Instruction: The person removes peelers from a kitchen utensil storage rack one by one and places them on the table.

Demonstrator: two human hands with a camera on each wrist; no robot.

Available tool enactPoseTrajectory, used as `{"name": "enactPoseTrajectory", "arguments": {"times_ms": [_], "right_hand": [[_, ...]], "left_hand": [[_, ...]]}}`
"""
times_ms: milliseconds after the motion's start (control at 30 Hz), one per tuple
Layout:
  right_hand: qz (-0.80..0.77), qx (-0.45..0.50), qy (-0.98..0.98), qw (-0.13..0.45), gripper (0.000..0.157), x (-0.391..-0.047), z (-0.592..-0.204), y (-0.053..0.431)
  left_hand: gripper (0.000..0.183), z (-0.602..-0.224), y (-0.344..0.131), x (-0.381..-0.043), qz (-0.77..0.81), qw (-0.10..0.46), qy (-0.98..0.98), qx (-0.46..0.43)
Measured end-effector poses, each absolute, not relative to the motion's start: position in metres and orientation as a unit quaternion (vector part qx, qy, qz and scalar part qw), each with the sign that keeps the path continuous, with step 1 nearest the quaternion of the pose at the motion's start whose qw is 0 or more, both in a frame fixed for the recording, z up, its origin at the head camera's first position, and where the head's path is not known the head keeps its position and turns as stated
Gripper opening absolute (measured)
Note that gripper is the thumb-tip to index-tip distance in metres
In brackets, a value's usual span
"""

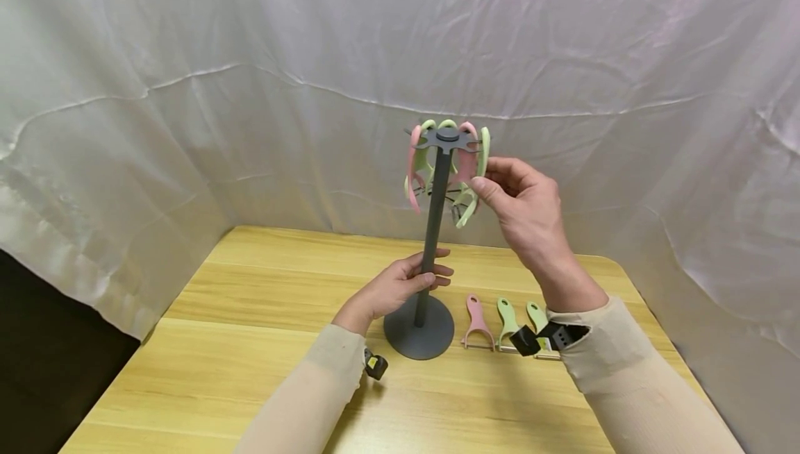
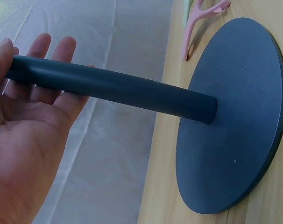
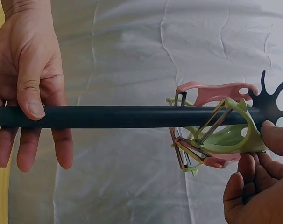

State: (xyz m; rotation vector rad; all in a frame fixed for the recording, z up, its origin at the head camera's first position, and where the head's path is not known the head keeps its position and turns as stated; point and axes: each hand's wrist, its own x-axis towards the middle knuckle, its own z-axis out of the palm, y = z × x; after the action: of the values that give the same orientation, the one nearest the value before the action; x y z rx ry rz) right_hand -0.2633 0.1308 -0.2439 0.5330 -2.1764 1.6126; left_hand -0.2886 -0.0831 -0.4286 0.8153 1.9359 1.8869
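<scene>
A dark grey stand [image 1: 435, 225] with a round base and a notched top rack [image 1: 447, 136] stands upright on the table. My left hand [image 1: 389, 290] holds its pole low down, thumb in front and fingers loosely behind. Green and pink peelers hang from the rack, blades downward. At the rack's right side, my right hand [image 1: 531, 212] pinches a green peeler [image 3: 228, 148] between thumb and fingers, near its handle end. Behind it in the head view hangs a pink peeler [image 1: 465, 166]; another pink peeler [image 1: 412, 162] hangs on the left.
To the right of the stand's base [image 1: 406, 343], a pink peeler [image 1: 476, 312] and two green peelers, a nearer one [image 1: 507, 314] and a farther one [image 1: 535, 315], lie in a row on the wooden table [image 1: 250, 343]. The right forearm partly covers the last. Pale curtains [image 1: 312, 37] surround the table.
</scene>
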Motion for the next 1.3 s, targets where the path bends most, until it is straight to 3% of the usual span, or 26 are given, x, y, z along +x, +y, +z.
{"name": "enactPoseTrajectory", "arguments": {"times_ms": [1300], "right_hand": [[0.585, 0.198, -0.759, 0.205, 0.029, -0.2593, -0.2382, 0.1392]], "left_hand": [[0.051, -0.4269, -0.0806, -0.2901, 0.656, 0.152, 0.681, 0.289]]}}
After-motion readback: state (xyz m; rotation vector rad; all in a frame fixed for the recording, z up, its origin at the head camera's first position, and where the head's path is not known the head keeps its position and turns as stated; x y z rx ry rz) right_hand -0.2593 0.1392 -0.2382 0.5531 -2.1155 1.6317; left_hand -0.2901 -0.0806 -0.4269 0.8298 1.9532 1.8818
